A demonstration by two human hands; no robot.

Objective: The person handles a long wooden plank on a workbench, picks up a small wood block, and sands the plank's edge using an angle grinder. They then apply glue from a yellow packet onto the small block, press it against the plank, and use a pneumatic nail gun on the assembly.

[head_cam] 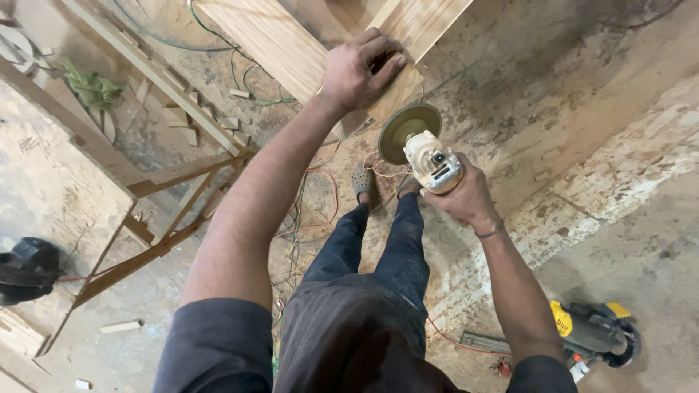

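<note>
My left hand grips the near corner of a light wooden panel piece that stands in front of me. My right hand holds a white angle grinder by its body. The grinder's round sanding disc faces the panel's lower edge, just below my left hand. Whether the disc touches the wood cannot be made out. My legs and feet stand on the dusty floor beneath the tool.
A plywood table on wooden trestles is at the left, with a black power tool on it. Wood offcuts and tangled cables lie on the concrete floor. A yellow and black power tool lies at the lower right.
</note>
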